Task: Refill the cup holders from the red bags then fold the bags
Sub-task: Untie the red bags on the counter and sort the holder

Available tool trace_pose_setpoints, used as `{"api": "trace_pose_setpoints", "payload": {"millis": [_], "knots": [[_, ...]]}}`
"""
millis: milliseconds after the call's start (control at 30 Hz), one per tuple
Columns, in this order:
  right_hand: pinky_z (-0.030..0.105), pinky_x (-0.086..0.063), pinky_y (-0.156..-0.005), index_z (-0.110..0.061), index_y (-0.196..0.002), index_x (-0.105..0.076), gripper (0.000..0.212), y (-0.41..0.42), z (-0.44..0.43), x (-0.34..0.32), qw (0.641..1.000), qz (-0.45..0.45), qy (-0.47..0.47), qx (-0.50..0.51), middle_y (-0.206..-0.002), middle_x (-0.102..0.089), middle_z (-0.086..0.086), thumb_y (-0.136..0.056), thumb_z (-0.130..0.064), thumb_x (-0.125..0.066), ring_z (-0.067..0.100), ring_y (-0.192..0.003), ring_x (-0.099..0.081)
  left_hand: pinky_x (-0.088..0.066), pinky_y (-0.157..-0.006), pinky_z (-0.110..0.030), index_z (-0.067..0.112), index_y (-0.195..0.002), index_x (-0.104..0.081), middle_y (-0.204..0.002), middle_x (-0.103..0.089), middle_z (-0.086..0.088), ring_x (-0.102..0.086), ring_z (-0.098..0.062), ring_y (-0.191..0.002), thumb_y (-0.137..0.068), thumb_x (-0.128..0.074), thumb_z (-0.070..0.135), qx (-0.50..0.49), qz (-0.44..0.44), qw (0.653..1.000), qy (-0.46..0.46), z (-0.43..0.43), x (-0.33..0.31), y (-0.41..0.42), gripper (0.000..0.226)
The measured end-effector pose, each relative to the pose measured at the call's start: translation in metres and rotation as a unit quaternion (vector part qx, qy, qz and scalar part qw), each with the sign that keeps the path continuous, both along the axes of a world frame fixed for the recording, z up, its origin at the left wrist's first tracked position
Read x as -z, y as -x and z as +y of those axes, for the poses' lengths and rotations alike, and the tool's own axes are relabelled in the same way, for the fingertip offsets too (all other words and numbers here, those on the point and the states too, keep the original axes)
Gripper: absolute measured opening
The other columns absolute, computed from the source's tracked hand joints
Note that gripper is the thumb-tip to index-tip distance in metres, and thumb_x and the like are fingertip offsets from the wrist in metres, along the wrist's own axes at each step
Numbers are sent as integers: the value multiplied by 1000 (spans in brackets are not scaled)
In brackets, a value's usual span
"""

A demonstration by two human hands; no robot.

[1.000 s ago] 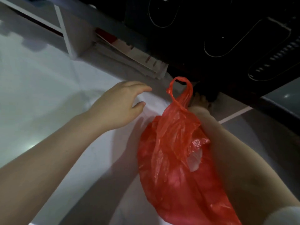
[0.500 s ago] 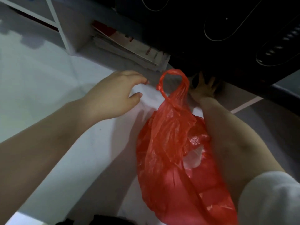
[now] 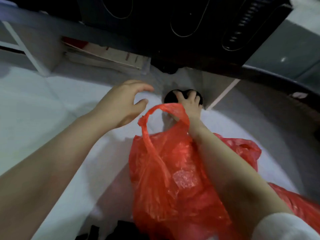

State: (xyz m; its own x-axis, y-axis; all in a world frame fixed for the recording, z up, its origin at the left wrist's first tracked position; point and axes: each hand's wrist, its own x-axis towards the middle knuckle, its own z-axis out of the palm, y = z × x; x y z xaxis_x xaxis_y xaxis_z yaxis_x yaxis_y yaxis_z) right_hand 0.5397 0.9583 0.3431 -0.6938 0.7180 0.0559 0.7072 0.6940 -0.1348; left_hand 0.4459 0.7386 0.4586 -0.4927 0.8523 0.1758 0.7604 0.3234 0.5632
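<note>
Underfoot, pale floor (image 3: 52,104): the biggest thing in sight, smooth and whitish. The bag hangs just above it, from what I can see.
Black unit (image 3: 190,32): dark, with looping wires on its face, and well beyond the bag.
Red bag (image 3: 164,170): thin crinkly plastic slung round the person's right forearm, sagging low in the middle of the view. Something pale shows faintly through the film, but I can't tell what. It looks light and wholly limp, so I'd expect it to slide, twist and collapse when let go, and it should crease flat for folding once emptied.
Paper stack (image 3: 103,54): flat sheets or card tucked under the unit's edge, away from both hands.
Handle loop (image 3: 147,135): a twisted strip that passes over the right wrist. To my eye it's the best place to take the bag, with the mouth rim next for spreading it open. The film would stretch or tear under a hard pull.
Left hand (image 3: 121,103): hovering beside the loop with fingers loosely curved and parted, holding nothing.
Right hand (image 3: 189,105): reaching forward past the loop, fingers spread and curled over the dark round thing. It looks like a grip.
Dark round thing (image 3: 170,98): small and black, low by the unit. It may be a cup holder, but it's too blurred to say.
</note>
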Motion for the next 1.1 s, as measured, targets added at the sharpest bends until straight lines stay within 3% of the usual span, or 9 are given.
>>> {"api": "trace_pose_setpoints", "payload": {"millis": [67,133,233,367,467,567,833,967,1100], "knots": [[56,-31,-96,-32,-135,-41,66,-3,-9,-2,999,7,-23,22,-132,-33,18,-74,-57,-54,41,-120,-32,-31,-98,-24,18,-128,-58,-134,-54,-3,-47,-20,-125,-90,-58,15,-2,-1,1000,-7,0,-1,-1,38],[60,-25,-104,-31,-140,-34,75,2,-5,-8,999,19,15,47,-146,-23,23,-71,-59,-48,45,-131,-21,-31,-98,-24,20,-128,-58,-134,-54,-2,-47,-19,-125,-89,-60,21,7,0,1000,0,-1,-2,-1,39],[65,-17,-106,-41,-148,-10,99,11,10,-14,997,-35,67,31,-157,-4,16,-69,-63,-66,47,-140,-5,-35,-101,-31,18,-126,-59,-132,-55,-5,-49,-24,-123,-83,-65,20,16,-7,1000,4,-8,-5,1,43],[58,-35,-101,-32,-147,-24,88,17,22,-18,995,-34,93,18,-146,-33,14,-72,-44,-69,43,-132,-28,-35,-96,-28,17,-125,-60,-131,-56,-6,-51,-24,-121,-82,-66,10,4,16,1000,-10,-19,-8,5,44],[54,-39,-100,-31,-147,-21,87,14,36,-21,996,12,68,61,-147,-27,14,-74,-48,-64,44,-129,-31,-33,-99,-28,17,-129,-58,-134,-54,-5,-48,-23,-124,-87,-65,15,-5,21,1000,-5,-21,-10,11,43],[53,-32,-104,-32,-148,-16,88,5,50,-16,993,-26,76,83,-150,-22,14,-76,-54,-60,44,-131,-28,-31,-96,-24,20,-129,-57,-136,-52,-1,-46,-19,-125,-92,-59,23,-20,25,999,-9,-17,-9,14,37],[51,-42,-95,-33,-139,-30,88,-16,21,-28,995,-45,86,3,-138,-33,17,-64,-41,-75,44,-124,-30,-33,-95,-24,20,-128,-58,-134,-53,-2,-48,-21,-124,-85,-65,12,18,6,1000,-10,-6,-3,4,44],[47,-43,-88,-35,-132,-34,81,-30,-16,-71,994,26,84,-69,-132,-32,10,-62,-41,-73,38,-120,-31,-29,-88,-13,24,-124,-60,-132,-54,1,-50,-15,-121,-85,-65,11,37,-7,999,-32,-2,-6,2,42],[36,-40,-90,-36,-128,-40,75,-59,-58,-122,974,161,95,-128,-120,-35,-2,-59,-36,-69,30,-115,-37,-41,-88,-24,26,-123,-60,-128,-57,1,-50,-6,-112,-92,-59,15,48,-110,991,-59,8,-28,-1,33]]}}
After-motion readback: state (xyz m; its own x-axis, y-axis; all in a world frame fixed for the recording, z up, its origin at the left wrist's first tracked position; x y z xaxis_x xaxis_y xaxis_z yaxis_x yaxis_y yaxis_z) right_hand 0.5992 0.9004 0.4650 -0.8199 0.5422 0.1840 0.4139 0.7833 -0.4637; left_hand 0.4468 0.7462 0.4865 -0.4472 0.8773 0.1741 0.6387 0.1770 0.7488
